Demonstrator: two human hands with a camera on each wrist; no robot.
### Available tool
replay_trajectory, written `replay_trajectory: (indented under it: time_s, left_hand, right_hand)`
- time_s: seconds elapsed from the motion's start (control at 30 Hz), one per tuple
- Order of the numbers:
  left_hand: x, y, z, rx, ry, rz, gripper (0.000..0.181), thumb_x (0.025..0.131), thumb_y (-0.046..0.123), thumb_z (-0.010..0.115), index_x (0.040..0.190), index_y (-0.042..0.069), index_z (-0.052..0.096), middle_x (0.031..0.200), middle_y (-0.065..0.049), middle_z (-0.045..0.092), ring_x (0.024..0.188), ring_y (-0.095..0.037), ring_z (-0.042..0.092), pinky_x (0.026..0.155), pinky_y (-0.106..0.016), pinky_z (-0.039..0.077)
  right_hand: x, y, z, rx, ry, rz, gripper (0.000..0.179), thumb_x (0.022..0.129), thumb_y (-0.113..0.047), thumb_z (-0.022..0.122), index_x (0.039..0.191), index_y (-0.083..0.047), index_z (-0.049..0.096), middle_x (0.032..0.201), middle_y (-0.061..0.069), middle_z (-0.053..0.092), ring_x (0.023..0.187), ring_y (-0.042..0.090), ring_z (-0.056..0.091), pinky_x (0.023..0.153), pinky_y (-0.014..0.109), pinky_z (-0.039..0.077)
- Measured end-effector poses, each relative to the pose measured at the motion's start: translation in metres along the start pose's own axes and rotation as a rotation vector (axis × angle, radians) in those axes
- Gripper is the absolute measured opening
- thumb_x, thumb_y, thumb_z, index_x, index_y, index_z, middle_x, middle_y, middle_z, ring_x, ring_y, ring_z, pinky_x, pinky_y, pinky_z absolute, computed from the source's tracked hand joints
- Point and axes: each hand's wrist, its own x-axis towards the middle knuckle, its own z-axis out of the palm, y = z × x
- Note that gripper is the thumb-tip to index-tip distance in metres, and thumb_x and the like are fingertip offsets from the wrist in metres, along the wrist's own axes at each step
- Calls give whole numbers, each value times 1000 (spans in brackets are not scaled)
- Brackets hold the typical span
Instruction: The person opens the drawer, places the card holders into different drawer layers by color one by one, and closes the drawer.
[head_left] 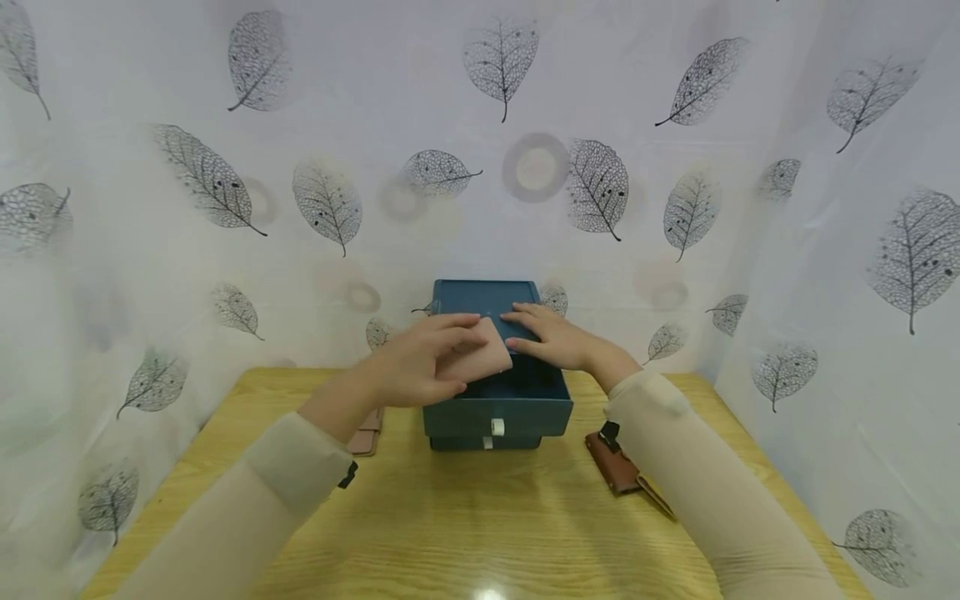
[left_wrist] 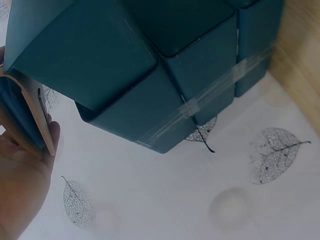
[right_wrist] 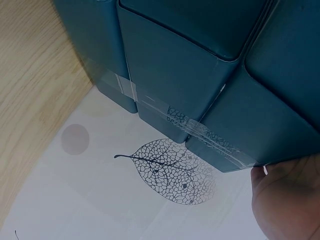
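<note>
A dark blue drawer unit [head_left: 480, 293] stands on the table, its upper drawer [head_left: 457, 419] pulled out towards me. Above that drawer my left hand [head_left: 405, 364] holds a pale pink wallet [head_left: 483, 357], thumb below and fingers over it. From the left wrist, the wallet [left_wrist: 42, 120] appears with its two covers apart and something dark blue between them. My right hand [head_left: 558, 340] lies on the top of the unit with the fingers spread. Seen from the right wrist, that hand [right_wrist: 290, 195] touches the unit's edge. The drawer's inside is mostly hidden.
On the wooden table [head_left: 465, 533], a pink wallet-like item [head_left: 365, 437] lies left of the unit, partly behind my left arm. A brown leather wallet [head_left: 613, 467] lies to the right, near my right sleeve. A leaf-patterned curtain [head_left: 480, 225] hangs behind.
</note>
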Motion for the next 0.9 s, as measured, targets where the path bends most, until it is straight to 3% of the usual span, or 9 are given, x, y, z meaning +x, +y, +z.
replay_trajectory:
  time_s: [0.47, 0.9]
  left_hand:
    - [13, 4, 6, 36, -35, 56, 54, 91, 19, 70, 143, 14, 56, 159, -8, 36, 144, -28, 36, 113, -50, 38]
    - [8, 10, 6, 37, -44, 13, 52, 91, 16, 69, 142, 12, 56, 158, -8, 38, 144, -30, 36, 115, -53, 35]
  right_hand:
    - [-1, -1, 0, -3, 0, -6, 73, 102, -61, 40, 159, -18, 29, 167, 13, 14, 152, 38, 7, 119, 64, 9]
    - [-1, -1, 0, 1, 6, 4, 70, 102, -57, 44, 159, -18, 30, 167, 13, 13, 152, 39, 6, 119, 65, 8]
